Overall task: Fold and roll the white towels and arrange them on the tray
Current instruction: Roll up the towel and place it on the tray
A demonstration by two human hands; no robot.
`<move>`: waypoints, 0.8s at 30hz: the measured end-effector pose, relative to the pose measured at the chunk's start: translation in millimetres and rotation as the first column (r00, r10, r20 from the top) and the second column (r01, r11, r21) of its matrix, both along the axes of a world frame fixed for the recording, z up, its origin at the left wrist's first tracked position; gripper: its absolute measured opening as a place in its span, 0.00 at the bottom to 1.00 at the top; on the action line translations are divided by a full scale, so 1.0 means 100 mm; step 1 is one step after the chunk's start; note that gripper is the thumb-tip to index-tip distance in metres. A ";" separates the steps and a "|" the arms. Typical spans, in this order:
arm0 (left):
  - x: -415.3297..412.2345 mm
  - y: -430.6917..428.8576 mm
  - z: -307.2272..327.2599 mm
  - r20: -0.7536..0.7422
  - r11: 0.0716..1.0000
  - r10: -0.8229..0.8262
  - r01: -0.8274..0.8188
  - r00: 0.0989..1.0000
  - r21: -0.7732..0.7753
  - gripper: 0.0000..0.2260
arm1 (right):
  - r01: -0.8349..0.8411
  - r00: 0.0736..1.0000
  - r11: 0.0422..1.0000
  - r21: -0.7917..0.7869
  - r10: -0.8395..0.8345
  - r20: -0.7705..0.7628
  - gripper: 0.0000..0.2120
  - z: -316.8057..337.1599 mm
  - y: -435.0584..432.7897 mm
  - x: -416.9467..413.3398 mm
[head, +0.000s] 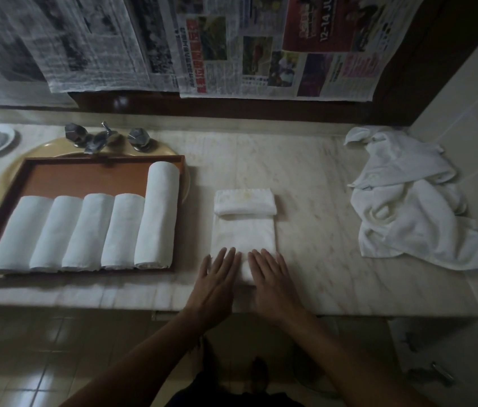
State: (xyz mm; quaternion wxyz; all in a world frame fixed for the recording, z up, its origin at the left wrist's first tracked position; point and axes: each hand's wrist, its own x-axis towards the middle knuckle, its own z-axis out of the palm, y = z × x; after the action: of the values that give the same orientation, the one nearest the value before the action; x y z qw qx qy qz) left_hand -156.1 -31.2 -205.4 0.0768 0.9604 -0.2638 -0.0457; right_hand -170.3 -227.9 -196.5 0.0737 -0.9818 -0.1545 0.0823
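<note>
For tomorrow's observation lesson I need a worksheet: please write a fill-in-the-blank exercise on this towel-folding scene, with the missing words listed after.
1. The tray holds ___ rolled towels.
2. The left hand and right hand lie flat on a folded towel that rests on the marble ___.
3. The heap of unfolded towels lies to the ___ of the folded towel.
4. Sheets of ___ hang on the wall.
Missing words: five; counter; right; newspaper.
</note>
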 end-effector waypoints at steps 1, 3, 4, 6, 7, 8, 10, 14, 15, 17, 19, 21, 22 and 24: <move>0.06 0.01 0.00 -0.017 1.000 0.000 0.000 1.000 0.008 0.42 | -0.006 1.000 1.000 -0.002 0.006 -0.014 0.38 0.01 -0.01 0.05; 0.17 0.00 0.05 -0.052 1.000 -0.003 0.004 0.999 0.020 0.41 | -0.011 0.998 1.000 0.009 0.011 -0.055 0.41 0.07 -0.02 0.13; 0.23 0.00 0.09 -0.081 1.000 -0.010 0.011 0.997 0.010 0.39 | -0.013 0.997 1.000 0.023 0.015 -0.072 0.40 0.11 -0.03 0.17; 0.33 0.00 0.16 -0.154 0.998 -0.005 -0.005 0.988 -0.060 0.35 | 0.012 0.994 0.996 0.092 -0.002 -0.113 0.37 0.19 -0.06 0.23; 0.36 0.03 0.21 -0.187 0.993 0.004 -0.026 0.982 -0.114 0.33 | 0.049 0.988 0.990 0.130 -0.030 -0.150 0.34 0.25 -0.08 0.25; 0.39 0.06 0.24 -0.208 0.984 0.004 -0.040 0.978 -0.171 0.31 | 0.085 0.981 0.983 0.161 -0.055 -0.184 0.31 0.29 -0.12 0.26; 0.38 0.14 0.29 -0.254 0.970 -0.021 -0.041 0.967 -0.239 0.24 | 0.112 0.972 0.975 0.194 -0.067 -0.223 0.22 0.34 -0.19 0.25; 0.28 0.32 0.34 -0.406 0.960 0.034 -0.142 0.913 -0.240 0.18 | 0.154 0.942 0.948 0.280 -0.054 -0.332 0.17 0.29 -0.30 0.15; 0.25 0.34 0.34 -0.428 0.951 0.045 -0.169 0.903 -0.257 0.17 | 0.170 0.936 0.934 0.314 -0.054 -0.347 0.18 0.26 -0.32 0.12; 0.17 0.36 0.32 -0.459 0.911 0.051 -0.230 0.887 -0.343 0.17 | 0.186 0.935 0.916 0.355 -0.053 -0.352 0.21 0.22 -0.35 0.07; 0.10 0.37 0.31 -0.486 0.855 0.061 -0.297 0.872 -0.425 0.16 | 0.201 0.936 0.906 0.371 -0.066 -0.346 0.23 0.21 -0.35 0.04; 0.07 0.36 0.29 -0.479 0.839 0.074 -0.314 0.875 -0.445 0.12 | 0.226 0.930 0.901 0.370 -0.087 -0.357 0.20 0.24 -0.34 0.04; 0.05 0.35 0.29 -0.484 0.839 0.089 -0.327 0.871 -0.435 0.10 | 0.231 0.930 0.899 0.372 -0.091 -0.357 0.19 0.25 -0.33 0.04; 0.04 0.33 0.30 -0.510 0.831 0.119 -0.366 0.852 -0.418 0.10 | 0.236 0.933 0.899 0.369 -0.104 -0.345 0.19 0.24 -0.31 0.04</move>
State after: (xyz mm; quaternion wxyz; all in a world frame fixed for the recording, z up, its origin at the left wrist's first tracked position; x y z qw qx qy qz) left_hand -152.1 1.9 -175.5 0.3893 0.8937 -0.1122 -0.1928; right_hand -166.5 -259.1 -172.1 0.3058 -0.9289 -0.0668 0.1979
